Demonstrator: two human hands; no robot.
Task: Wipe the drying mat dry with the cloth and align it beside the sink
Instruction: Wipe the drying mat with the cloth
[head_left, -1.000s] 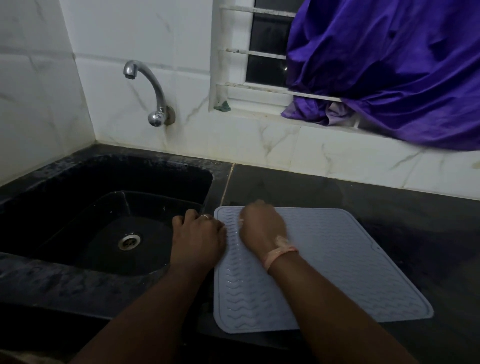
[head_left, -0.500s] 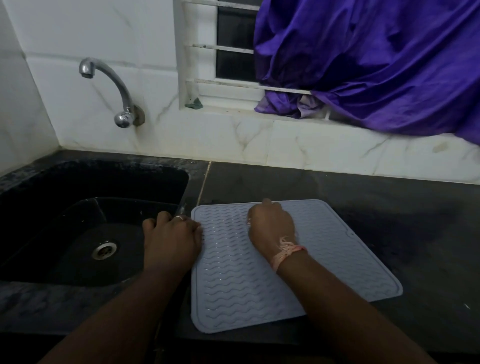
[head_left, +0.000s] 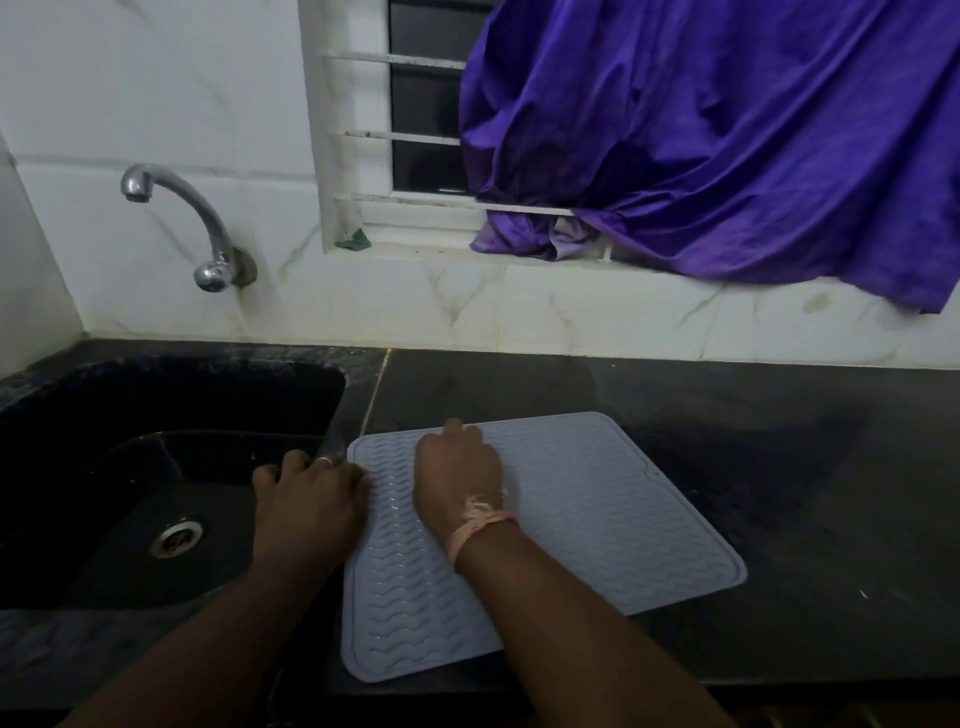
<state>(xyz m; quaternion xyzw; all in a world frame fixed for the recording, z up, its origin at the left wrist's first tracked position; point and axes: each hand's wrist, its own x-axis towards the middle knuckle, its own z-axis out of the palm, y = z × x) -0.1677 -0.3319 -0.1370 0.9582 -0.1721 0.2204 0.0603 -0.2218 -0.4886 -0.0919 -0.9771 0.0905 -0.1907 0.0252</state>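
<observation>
Pale grey wavy-ribbed drying mat (head_left: 597, 525), black sink (head_left: 171, 400), purple curtain (head_left: 727, 140), white marbled tiles (head_left: 519, 306).

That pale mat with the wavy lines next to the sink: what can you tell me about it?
The drying mat is pale grey-blue and looks like soft rubber, a rounded rectangle with wavy ridges and a raised border. It lies flat on the dark counter, slightly skewed, right of the black sink. The left hand touches its left edge; the right hand rests on top near its far edge.

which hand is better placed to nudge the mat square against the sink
Left, probably. The left hand rests at the drying mat edge nearest the sink. The right hand lies on the mat's top.
</observation>
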